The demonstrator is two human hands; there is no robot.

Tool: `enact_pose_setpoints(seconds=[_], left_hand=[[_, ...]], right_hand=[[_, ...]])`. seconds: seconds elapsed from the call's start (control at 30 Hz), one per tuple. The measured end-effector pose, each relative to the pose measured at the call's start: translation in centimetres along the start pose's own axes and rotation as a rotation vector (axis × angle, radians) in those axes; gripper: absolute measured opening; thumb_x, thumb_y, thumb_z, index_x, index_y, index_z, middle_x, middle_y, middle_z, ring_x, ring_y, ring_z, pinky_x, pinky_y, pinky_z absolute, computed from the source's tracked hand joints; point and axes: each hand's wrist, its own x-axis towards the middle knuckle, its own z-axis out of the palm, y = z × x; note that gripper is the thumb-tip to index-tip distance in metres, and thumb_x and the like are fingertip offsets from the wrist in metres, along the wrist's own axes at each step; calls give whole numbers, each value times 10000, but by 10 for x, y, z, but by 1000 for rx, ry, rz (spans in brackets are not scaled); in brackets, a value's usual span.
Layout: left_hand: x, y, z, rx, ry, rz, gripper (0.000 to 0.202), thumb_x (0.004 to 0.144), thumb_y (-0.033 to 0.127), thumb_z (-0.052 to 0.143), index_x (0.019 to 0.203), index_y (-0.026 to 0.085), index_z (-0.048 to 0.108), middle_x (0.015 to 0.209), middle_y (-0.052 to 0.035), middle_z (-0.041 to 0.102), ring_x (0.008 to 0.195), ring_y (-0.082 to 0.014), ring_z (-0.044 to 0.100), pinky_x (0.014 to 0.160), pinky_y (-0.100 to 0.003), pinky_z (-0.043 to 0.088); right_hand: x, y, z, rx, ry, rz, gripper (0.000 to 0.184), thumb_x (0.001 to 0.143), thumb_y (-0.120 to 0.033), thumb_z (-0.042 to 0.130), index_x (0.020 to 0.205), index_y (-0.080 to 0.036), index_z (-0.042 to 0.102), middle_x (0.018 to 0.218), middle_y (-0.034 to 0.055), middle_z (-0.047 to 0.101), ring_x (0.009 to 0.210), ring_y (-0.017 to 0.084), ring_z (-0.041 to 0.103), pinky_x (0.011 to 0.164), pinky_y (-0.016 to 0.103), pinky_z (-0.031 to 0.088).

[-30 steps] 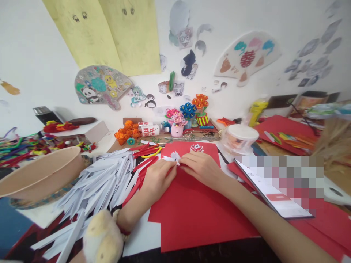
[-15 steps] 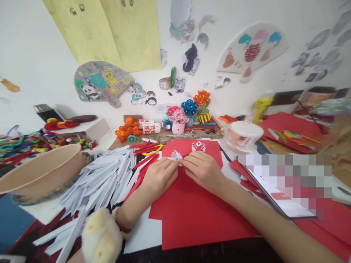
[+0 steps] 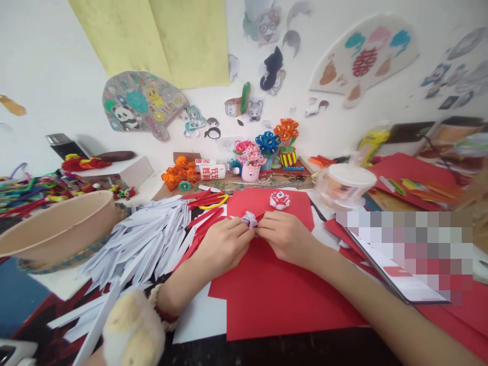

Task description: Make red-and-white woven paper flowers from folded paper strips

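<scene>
My left hand [image 3: 229, 243] and my right hand [image 3: 288, 238] meet above red paper sheets [image 3: 290, 300]. Between their closed fingertips is a small folded piece of white paper [image 3: 250, 219], pinched from both sides; the fingers hide its lower part. Just beyond the right hand, a red-and-white folded paper ornament [image 3: 279, 200] rests on the red sheet. Left of my left hand lies a heap of white paper strips [image 3: 141, 244], with red paper strips [image 3: 200, 223] beside it. A fluffy cream-and-yellow plush piece [image 3: 133, 328] sits by my left wrist.
A tan bowl [image 3: 57, 229] stands at the left. On the right lie a phone-like device [image 3: 423, 291], partly pixelated, and more red paper [image 3: 457, 325]. A white-lidded tub [image 3: 351, 178] and handmade flowers [image 3: 249, 157] stand toward the wall.
The white paper between my fingertips has turned and looks more compact, its pointed ends less spread. Both hands stay pinched on it. The whole view has shifted slightly.
</scene>
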Motion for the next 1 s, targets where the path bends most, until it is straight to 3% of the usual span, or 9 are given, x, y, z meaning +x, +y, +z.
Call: enact_pose_setpoints(seconds=[0.17,0.3,0.5,0.6,0.73,0.83,1.0], left_hand=[[-2,0,0,-77,67,-105,206,943,195,427,872,163,619,789,-54,660,717,-175,561,642,-291,449],[-1,3,2,-206,86,-202,181,947,217,436,913,173,608,814,-56,669,729,-172,571,655,-285,459],[0,5,11,-401,21,-530,131,920,203,466,833,201,563,826,-27,641,764,-176,586,665,-278,453],[2,6,12,-459,16,-624,133,911,205,468,810,194,556,805,-21,630,746,-175,575,667,-283,439],[7,9,7,-619,98,-737,132,888,205,480,788,188,566,723,8,616,648,-139,553,608,-246,411],[9,10,4,-744,164,-776,136,868,212,495,757,183,568,666,32,578,586,-110,511,561,-218,383],[10,10,0,-840,176,-793,167,868,281,512,762,180,592,643,36,555,577,-108,473,548,-215,363]], right_hand=[[0,-1,2,265,107,198,213,900,-85,484,802,-166,656,766,60,664,694,170,562,637,280,449],[3,-4,2,448,146,346,121,859,-115,599,776,-183,655,773,32,670,699,156,609,639,257,475],[6,-5,0,454,103,518,132,861,-153,624,736,-193,611,750,0,644,709,149,606,673,266,472],[6,-6,0,399,133,543,120,884,-184,596,764,-198,601,779,4,652,729,158,607,682,275,457],[6,-13,-4,264,174,575,194,858,-327,638,730,-191,586,711,-3,631,653,148,572,602,254,413],[7,-20,-6,118,181,499,263,833,-401,650,707,-179,588,683,5,618,637,150,561,607,264,402],[5,-25,-5,-84,193,345,241,918,-266,507,740,-165,635,615,3,603,522,118,520,514,251,341]])
